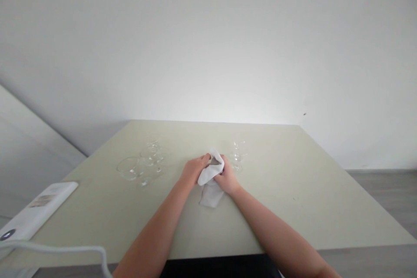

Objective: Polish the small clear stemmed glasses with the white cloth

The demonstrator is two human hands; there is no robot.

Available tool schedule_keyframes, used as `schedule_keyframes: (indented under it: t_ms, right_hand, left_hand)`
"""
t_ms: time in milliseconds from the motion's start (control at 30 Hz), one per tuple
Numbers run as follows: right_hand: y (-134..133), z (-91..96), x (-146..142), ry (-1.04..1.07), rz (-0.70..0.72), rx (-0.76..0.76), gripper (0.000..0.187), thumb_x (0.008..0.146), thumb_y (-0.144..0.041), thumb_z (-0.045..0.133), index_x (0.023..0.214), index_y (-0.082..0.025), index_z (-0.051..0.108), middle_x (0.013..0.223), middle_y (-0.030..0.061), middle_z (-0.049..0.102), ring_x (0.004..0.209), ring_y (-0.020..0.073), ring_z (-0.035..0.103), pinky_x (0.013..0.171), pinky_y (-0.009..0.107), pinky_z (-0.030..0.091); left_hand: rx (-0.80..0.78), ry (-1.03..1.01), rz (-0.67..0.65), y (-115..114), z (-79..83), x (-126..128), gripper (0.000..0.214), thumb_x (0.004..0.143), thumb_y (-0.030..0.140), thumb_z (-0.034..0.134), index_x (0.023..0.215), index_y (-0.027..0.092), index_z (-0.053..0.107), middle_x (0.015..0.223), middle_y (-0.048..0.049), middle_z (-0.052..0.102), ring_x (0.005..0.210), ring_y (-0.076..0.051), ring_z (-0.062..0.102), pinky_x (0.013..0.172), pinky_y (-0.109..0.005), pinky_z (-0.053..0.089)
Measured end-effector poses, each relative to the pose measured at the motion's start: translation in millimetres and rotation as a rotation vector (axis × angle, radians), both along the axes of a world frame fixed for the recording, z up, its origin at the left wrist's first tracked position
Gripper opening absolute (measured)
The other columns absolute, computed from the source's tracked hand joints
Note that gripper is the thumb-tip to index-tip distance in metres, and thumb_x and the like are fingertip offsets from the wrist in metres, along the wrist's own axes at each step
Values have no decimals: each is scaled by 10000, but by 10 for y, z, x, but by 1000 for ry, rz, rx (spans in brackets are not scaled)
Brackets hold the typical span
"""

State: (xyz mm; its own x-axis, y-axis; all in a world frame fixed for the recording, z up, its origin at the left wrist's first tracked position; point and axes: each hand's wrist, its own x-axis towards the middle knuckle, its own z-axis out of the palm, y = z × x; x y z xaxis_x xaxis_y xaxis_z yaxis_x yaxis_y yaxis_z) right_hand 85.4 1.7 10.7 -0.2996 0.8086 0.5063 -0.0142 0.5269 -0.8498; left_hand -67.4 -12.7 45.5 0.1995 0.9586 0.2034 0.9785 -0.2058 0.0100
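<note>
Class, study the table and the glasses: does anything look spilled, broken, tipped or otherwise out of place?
Nothing stands out. The glasses on the left and the glass on the right stand upright on the table, with no visible spill or breakage. Both hands, left and right, hold a white cloth.

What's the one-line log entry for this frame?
left hand: grips white cloth | right hand: grips same cloth | clear stemmed glasses: left on pale table | one glass: behind hands
</note>
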Motion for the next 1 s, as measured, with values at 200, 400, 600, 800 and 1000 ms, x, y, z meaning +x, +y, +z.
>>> schedule_keyframes:
  t_ms: [200, 400, 600, 800, 1000]
  right_hand:
    - [49, -115, -41, 63, -46, -213, 309, 762, -265, 590, 1061, -191, 563, 952, 61, 634, 902, 221, 597, 816, 360, 502]
    - [78, -118, -6, 82, -12, -345, 217, 856, -359, 479, 848, -199, 625, 846, 49, 667, 872, 237, 613, 798, 373, 505]
    - [-13, 13, 30, -87, 79, -64, 360, 737, -214, 635, 1087, -191, 558, 929, 35, 625, 830, 196, 577, 788, 332, 487]
    - [-33, 18, 17, -169, 41, 59, 553, 696, -158, 657, 1233, -208, 539, 1134, 90, 577, 1078, 249, 534, 960, 407, 437]
    - [63, -49, -3, 24, 37, -272, 194, 821, -268, 458, 836, -197, 638, 797, 35, 667, 852, 235, 615, 801, 374, 512]
  left_hand:
    - [162, 87, -65, -11, 15, 28, 224, 916, 215, 455, 1126, 192, 529, 971, -89, 658, 920, -228, 614, 782, -340, 411]
    - [261, 116, -75, -57, 81, 59, 200, 928, 185, 416, 1056, 193, 568, 947, -87, 639, 889, -236, 579, 792, -373, 389]
    - [158, 103, -51, 10, 56, -58, 128, 899, 161, 466, 909, 182, 592, 919, -76, 625, 827, -214, 604, 743, -352, 390]
    - [144, 54, -31, 34, -7, -59, 155, 899, 147, 454, 947, 176, 598, 932, -82, 640, 866, -219, 598, 767, -353, 394]
    - [241, 14, -68, 14, 35, -19, 140, 927, 229, 450, 960, 204, 584, 923, -74, 638, 889, -214, 572, 822, -346, 400]
